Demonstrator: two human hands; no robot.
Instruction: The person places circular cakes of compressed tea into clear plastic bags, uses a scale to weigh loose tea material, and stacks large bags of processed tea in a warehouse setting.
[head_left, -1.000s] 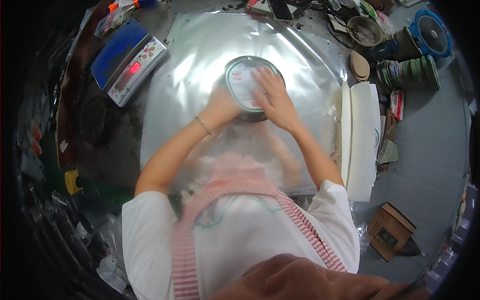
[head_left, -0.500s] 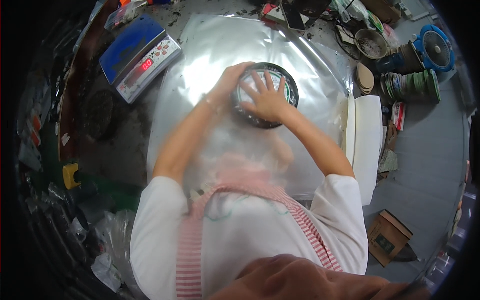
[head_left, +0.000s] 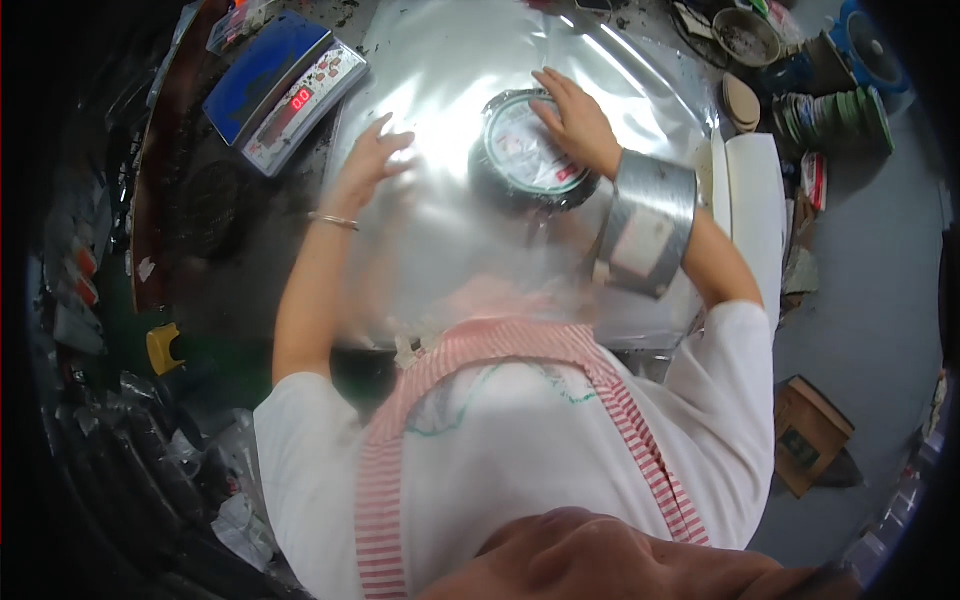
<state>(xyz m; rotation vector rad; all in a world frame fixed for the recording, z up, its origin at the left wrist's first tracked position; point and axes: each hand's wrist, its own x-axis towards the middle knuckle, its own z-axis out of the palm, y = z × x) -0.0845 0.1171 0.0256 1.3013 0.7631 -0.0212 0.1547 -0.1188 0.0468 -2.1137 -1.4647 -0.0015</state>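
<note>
A round black package [head_left: 528, 160] with a white and green label under clear plastic lies on a sheet of silvery clear film [head_left: 450, 240]. My right hand [head_left: 582, 128] is at its right edge, fingers stretched out and palm partly over it. Around my right forearm sits a wide silver ring [head_left: 650, 222], like a roll of tape, with a pale label on it. My left hand [head_left: 372, 160] hovers left of the package, apart from it, fingers loosely spread and nothing in them. A thin bracelet is on my left wrist.
A blue-topped digital scale [head_left: 285, 95] stands at the far left. On the right are a long white roll [head_left: 755, 230], several green-edged spools [head_left: 835, 122], a metal bowl [head_left: 747, 38] and a blue fan [head_left: 868, 50]. A cardboard box [head_left: 810, 432] lies lower right.
My left hand has let go of the package and moved left. My right hand has shifted to its right edge, and the silver ring now shows on my right forearm. The view has shifted slightly.
</note>
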